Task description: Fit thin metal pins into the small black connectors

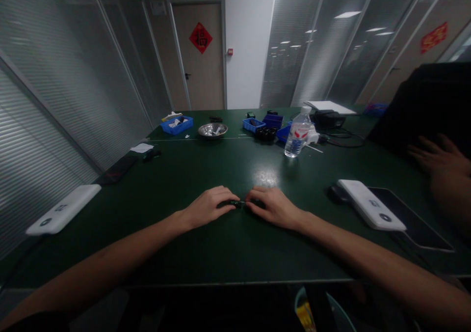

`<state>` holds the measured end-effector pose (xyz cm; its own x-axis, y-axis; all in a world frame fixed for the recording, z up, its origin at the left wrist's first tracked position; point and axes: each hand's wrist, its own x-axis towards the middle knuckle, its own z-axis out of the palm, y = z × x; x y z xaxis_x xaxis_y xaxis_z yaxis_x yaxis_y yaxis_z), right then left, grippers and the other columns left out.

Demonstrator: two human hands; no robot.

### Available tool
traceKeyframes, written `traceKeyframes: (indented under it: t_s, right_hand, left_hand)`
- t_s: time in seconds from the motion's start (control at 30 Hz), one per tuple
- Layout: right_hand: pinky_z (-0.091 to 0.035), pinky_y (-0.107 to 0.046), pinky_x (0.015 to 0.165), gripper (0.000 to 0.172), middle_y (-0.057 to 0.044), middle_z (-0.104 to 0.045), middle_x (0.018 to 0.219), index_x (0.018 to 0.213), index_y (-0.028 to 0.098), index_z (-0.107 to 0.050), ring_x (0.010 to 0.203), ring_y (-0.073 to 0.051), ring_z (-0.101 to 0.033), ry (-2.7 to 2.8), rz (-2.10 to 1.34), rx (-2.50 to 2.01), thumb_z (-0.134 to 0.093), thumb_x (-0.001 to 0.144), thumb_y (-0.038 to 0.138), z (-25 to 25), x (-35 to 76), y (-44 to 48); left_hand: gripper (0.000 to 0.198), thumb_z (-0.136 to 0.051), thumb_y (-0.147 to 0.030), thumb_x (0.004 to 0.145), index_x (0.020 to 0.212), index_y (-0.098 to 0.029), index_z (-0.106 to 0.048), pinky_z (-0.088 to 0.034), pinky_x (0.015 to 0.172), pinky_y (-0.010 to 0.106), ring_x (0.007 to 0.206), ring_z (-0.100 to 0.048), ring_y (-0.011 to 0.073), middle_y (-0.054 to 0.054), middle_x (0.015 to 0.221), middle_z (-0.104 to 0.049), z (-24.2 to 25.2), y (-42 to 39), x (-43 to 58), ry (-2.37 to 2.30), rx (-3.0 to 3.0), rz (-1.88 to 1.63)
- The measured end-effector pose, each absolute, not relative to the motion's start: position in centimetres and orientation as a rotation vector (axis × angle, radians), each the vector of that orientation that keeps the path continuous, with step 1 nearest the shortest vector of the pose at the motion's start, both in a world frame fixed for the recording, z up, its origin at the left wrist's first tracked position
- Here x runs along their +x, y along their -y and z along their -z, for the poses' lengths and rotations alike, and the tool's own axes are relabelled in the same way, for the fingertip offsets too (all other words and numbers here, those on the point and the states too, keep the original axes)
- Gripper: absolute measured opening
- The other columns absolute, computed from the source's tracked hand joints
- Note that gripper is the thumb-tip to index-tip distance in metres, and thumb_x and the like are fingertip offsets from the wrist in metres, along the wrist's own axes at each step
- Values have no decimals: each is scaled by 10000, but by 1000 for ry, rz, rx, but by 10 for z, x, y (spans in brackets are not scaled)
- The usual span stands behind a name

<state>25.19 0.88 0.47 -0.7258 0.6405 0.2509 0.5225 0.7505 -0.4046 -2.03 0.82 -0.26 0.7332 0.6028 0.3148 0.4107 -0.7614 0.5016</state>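
Close together over the green table, my two hands meet near its middle. My left hand is closed, its thumb and fingers pinching a small dark piece with a greenish tint. Facing it, my right hand has its fingers curled round a small black object. A thin, light-coloured tip shows in the narrow gap between the two; which piece it belongs to, I cannot tell. The fingers hide most of both pieces, and their exact kind does not show.
White power banks lie left and right, the latter beside a dark tablet. Farther back stand a water bottle, a metal bowl and blue bins. Another person's hand rests at the right.
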Motion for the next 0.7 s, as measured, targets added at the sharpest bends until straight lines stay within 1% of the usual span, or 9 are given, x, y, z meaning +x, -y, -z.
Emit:
traceKeyframes:
  t_s: [0.1,0.27,0.37,0.53,0.7]
  right_hand:
    - [-469,-286,745,161,-43,-676,1013,1119,199,-668,821,-160,-629,2513,-513,-849,-556,1030,272,-5,251,-7]
    - [-459,-266,712,139,-26,-656,963,1090,193,-665,797,-145,-604,2412,-630,-811,-561,1030,263,-4,250,-6]
    - [-462,-277,727,142,-31,-655,973,1101,191,-659,804,-149,-607,2438,-588,-794,-560,1029,263,-3,250,-6]
    - [-472,-289,733,171,-50,-663,1023,1146,193,-653,822,-159,-620,2512,-498,-796,-550,1030,267,-4,251,-4]
    - [-474,-281,728,151,-42,-662,993,1121,188,-655,809,-151,-615,2455,-588,-776,-554,1030,254,-7,247,1]
  left_hand:
    - [275,-613,-221,1006,1274,-208,-672,-534,956,375,1092,-641,205,78,1171,-684,2,-7,-21,-766,2495,-701]
    - [284,-618,-198,1001,1281,-211,-667,-537,969,383,1099,-641,199,77,1184,-678,4,-7,-22,-752,2461,-789]
    - [295,-609,-202,1008,1297,-214,-668,-537,963,377,1099,-638,196,80,1181,-669,4,-7,-22,-741,2484,-790]
    - [306,-590,-225,1021,1316,-209,-671,-559,893,353,1027,-654,189,82,1135,-667,4,-6,-22,-699,2531,-784]
    - [330,-584,-224,1022,1343,-192,-657,-577,871,347,1023,-660,193,97,1150,-671,6,-6,-24,-621,2554,-814]
